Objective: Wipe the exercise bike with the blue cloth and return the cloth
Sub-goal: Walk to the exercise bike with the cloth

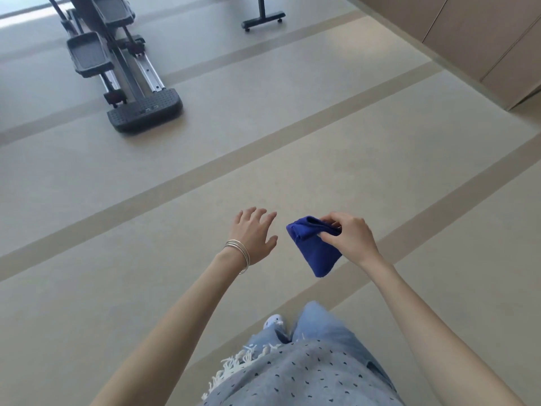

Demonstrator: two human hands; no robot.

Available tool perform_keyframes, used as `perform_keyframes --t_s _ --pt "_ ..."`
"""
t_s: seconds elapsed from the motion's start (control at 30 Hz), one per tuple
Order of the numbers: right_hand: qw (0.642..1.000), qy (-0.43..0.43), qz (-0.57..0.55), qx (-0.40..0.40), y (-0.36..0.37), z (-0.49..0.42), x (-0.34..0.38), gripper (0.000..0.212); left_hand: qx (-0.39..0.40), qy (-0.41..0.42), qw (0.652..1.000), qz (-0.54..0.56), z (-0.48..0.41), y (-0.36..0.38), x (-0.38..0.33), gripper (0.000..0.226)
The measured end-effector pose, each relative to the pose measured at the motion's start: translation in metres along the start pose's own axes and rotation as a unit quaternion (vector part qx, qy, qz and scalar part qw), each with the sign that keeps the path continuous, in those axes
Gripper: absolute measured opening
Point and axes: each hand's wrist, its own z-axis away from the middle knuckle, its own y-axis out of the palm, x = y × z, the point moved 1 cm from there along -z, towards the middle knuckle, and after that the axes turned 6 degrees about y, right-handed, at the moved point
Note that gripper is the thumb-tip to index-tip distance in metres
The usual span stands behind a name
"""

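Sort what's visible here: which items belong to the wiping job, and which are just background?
Part of the job:
- blue cloth, folded, pinched in the right hand
- left hand, open and empty
- exercise machine at upper left, not yet reached

Background:
- black wheeled equipment base at top
- wooden cabinets at upper right
- silver bangles on the left wrist

A beige floor (pixel 263 159) fills most of the frame, crossed by darker tan stripes (pixel 205 168) that run diagonally from lower left to upper right. Along the upper right edge stand light wood-toned cabinet panels (pixel 474 36), meeting the floor at a pale base strip. At the top centre, a black T-shaped equipment foot (pixel 263 20) with small wheels rests on the floor. At the bottom centre are light blue jeans (pixel 319 326), a speckled grey-blue top with a white fringe (pixel 234 367), and a pale shoe tip (pixel 273 320).
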Motion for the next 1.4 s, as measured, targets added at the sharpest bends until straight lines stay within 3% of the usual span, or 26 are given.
perform_keyframes --t_s 0.3,0.8,1.1,1.4 --pt "1.0 -0.014 0.014 0.02 0.005 -0.124 0.023 0.02 0.018 -0.039 0.999 0.024 -0.086 -0.009 0.058 0.058" --pt "0.995 -0.071 0.018 0.065 -0.028 -0.39 0.112 0.01 -0.012 -0.067 0.998 0.001 -0.297 -0.113 0.157 0.057" --pt "0.997 -0.032 0.011 0.073 -0.02 -0.504 0.143 0.013 0.016 -0.07 0.997 0.005 -0.395 -0.139 0.239 0.06" --pt "0.998 -0.012 -0.024 0.05 -0.011 -0.643 0.233 0.021 0.015 -0.037 0.999 0.021 -0.512 -0.201 0.354 0.058"
